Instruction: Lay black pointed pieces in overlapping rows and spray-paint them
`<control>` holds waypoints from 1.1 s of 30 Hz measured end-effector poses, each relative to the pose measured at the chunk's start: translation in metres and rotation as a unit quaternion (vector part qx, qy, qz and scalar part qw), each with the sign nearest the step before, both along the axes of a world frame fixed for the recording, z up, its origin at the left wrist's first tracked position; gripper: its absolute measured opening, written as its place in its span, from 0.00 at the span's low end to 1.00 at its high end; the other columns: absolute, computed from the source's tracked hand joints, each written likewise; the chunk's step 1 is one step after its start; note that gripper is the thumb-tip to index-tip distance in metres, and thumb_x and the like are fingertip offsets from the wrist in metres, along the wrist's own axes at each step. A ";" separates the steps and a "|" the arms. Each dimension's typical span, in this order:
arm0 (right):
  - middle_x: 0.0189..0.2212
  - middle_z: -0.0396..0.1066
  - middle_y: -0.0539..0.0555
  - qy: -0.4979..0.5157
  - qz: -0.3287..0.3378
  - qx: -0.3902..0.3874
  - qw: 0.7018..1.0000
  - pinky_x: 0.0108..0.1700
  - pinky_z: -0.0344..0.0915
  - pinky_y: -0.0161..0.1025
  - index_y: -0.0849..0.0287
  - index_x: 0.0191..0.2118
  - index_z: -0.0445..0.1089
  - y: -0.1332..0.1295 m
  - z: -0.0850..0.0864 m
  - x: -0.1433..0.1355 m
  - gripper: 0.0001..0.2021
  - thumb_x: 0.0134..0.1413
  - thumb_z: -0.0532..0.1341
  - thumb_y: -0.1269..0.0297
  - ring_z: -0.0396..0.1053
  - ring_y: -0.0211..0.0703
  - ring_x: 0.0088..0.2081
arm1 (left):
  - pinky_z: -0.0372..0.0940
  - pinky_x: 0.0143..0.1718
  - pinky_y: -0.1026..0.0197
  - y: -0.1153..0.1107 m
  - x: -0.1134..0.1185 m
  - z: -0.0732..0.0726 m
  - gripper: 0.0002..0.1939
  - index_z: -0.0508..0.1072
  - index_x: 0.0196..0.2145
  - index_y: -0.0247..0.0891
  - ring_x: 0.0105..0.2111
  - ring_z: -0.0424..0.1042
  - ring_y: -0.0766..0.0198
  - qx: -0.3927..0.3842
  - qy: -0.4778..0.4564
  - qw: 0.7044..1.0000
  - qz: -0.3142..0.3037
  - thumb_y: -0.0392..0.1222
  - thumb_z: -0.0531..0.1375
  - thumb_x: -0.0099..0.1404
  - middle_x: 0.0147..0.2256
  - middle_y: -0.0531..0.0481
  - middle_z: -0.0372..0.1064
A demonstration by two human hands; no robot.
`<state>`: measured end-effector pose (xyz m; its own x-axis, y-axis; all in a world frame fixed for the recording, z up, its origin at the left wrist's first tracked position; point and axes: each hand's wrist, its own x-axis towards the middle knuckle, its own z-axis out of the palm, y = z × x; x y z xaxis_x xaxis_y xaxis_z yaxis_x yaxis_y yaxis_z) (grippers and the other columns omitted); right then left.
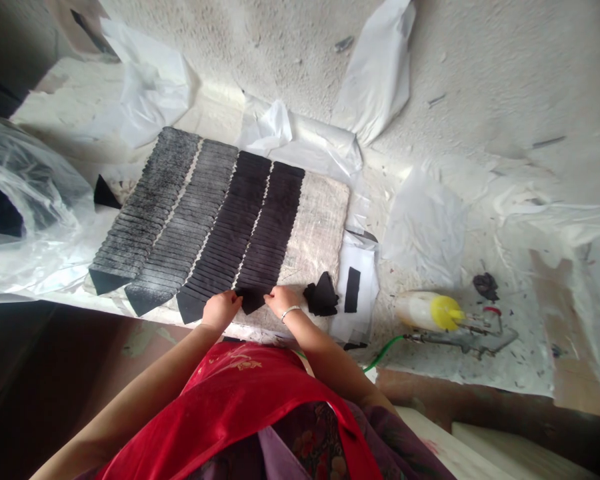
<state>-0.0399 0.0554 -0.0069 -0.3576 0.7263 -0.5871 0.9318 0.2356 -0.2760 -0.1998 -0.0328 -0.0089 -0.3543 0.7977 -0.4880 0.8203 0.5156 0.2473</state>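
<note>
Four rows of overlapping dark pieces lie on a pale cloth-covered board (323, 207). The two left rows (147, 193) look speckled grey; the two right rows (275, 220) are plain black. At the near end of the rightmost row is a pointed black piece (251, 300). My left hand (222, 311) pinches its left corner and my right hand (281, 301), with a bracelet at the wrist, pinches its right corner. A small pile of black pieces (323, 294) sits just right of my right hand.
A black strip (352, 290) lies on white paper (367, 263). Farther right are a yellow-capped bottle (445, 313), a metal spray tool (460, 342) with a green hose (384, 352), and a crumpled dark scrap (486, 287). Clear plastic (45, 180) covers something at the left.
</note>
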 end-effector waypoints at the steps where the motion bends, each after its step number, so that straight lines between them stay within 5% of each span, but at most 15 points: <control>1: 0.34 0.75 0.59 -0.013 -0.002 -0.001 1.000 0.33 0.61 0.37 0.58 0.35 0.76 0.001 0.001 0.001 0.16 0.52 0.57 0.52 0.71 0.47 0.35 | 0.58 0.30 0.62 0.000 0.000 0.001 0.16 0.73 0.31 0.37 0.30 0.70 0.59 0.014 0.027 0.999 -0.023 0.50 0.52 0.62 0.30 0.45 0.72; 5: 0.35 0.74 0.62 -0.043 -0.008 -0.023 0.999 0.34 0.63 0.40 0.59 0.39 0.76 0.004 0.005 0.006 0.23 0.51 0.56 0.44 0.71 0.51 0.36 | 0.61 0.40 0.55 -0.003 0.001 -0.001 0.13 0.73 0.41 0.36 0.41 0.68 0.52 0.140 0.101 0.968 -0.180 0.42 0.51 0.64 0.40 0.40 0.70; 10: 0.36 0.75 0.62 -0.043 -0.005 -0.015 0.999 0.38 0.63 0.37 0.62 0.39 0.76 -0.001 0.006 0.010 0.24 0.55 0.53 0.46 0.71 0.48 0.39 | 0.63 0.45 0.54 -0.007 0.005 -0.013 0.19 0.69 0.50 0.34 0.49 0.64 0.52 0.192 0.051 0.913 -0.356 0.32 0.48 0.64 0.49 0.37 0.66; 17: 0.33 0.75 0.59 -0.035 0.006 0.006 0.999 0.37 0.62 0.36 0.61 0.37 0.74 -0.007 0.020 0.043 0.18 0.57 0.53 0.52 0.71 0.45 0.36 | 0.63 0.48 0.51 -0.016 0.010 -0.021 0.22 0.68 0.53 0.34 0.51 0.62 0.49 0.169 0.051 0.921 -0.348 0.30 0.48 0.62 0.51 0.35 0.64; 21: 0.38 0.72 0.55 -0.024 -0.090 0.107 0.990 0.39 0.61 0.35 0.57 0.41 0.70 0.000 0.030 0.089 0.12 0.58 0.53 0.59 0.69 0.43 0.40 | 0.64 0.47 0.50 -0.011 0.012 -0.017 0.20 0.71 0.50 0.38 0.49 0.64 0.49 0.167 0.044 0.924 -0.341 0.34 0.48 0.63 0.50 0.35 0.65; 25: 0.45 0.67 0.60 -0.063 -0.167 0.154 0.972 0.45 0.60 0.37 0.60 0.47 0.65 0.010 0.020 0.122 0.14 0.55 0.57 0.63 0.65 0.45 0.46 | 0.64 0.46 0.50 -0.006 0.017 -0.011 0.18 0.73 0.47 0.37 0.47 0.66 0.48 0.200 0.027 0.933 -0.299 0.41 0.49 0.64 0.52 0.35 0.63; 33: 0.35 0.70 0.53 -0.010 -0.176 0.148 0.973 0.41 0.60 0.33 0.57 0.32 0.69 0.011 0.002 0.136 0.06 0.56 0.56 0.64 0.66 0.39 0.39 | 0.61 0.48 0.47 -0.010 0.040 0.010 0.16 0.72 0.45 0.39 0.47 0.66 0.49 0.254 -0.012 0.936 -0.242 0.45 0.50 0.65 0.48 0.38 0.66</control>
